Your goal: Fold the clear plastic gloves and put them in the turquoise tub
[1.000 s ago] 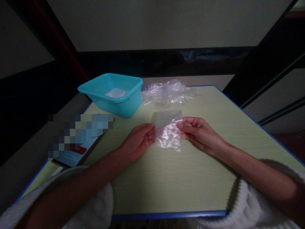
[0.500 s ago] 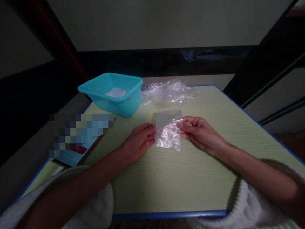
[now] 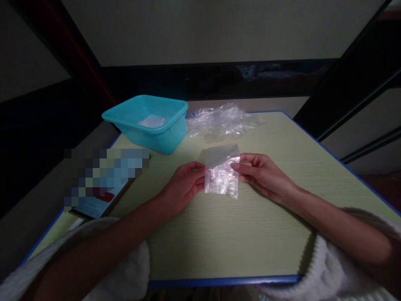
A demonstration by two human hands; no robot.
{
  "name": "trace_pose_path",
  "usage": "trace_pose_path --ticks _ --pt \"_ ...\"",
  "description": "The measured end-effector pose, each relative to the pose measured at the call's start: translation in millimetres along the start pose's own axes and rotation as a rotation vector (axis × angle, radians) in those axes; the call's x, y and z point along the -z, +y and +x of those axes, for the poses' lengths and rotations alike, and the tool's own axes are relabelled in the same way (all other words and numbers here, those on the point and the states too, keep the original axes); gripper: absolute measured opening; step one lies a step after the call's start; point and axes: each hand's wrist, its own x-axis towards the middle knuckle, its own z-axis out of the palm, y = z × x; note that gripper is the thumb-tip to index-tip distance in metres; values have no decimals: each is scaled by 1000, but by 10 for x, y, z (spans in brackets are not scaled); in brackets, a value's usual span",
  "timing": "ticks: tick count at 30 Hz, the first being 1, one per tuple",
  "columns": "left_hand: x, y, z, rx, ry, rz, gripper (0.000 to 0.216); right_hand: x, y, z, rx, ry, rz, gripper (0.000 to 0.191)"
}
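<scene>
I hold a small clear plastic bag (image 3: 221, 171) upright just above the pale green table (image 3: 238, 234), in the middle of the head view. My left hand (image 3: 183, 184) pinches its left edge. My right hand (image 3: 261, 173) pinches its right edge, thumb and fingers pressed together. The bag looks crumpled in its lower half and flat and see-through at the top. Both forearms come out of white fluffy sleeves at the bottom of the picture.
A turquoise plastic tub (image 3: 150, 123) stands at the back left with something pale inside. A heap of clear plastic bags (image 3: 222, 121) lies at the back centre. A phone or tablet (image 3: 100, 192), partly blurred out, lies at the left edge. The table has a blue rim.
The bag's lower part has bunched up a little and my left hand has closed in slightly on its edge. Otherwise the hands stay in place.
</scene>
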Motion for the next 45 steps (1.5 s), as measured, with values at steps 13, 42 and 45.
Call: trace_pose_path --ticks 13,42,45 --pt "-34 -61 -49 -104 -43 99 21 -3 48 2 -6 8 -20 22" --pt "-44 -66 -14 -151 -42 -22 26 -15 55 -17 63 -24 -81 27" --pt "-40 -83 -29 -165 -45 10 34 -12 67 -24 95 -63 -126 26"
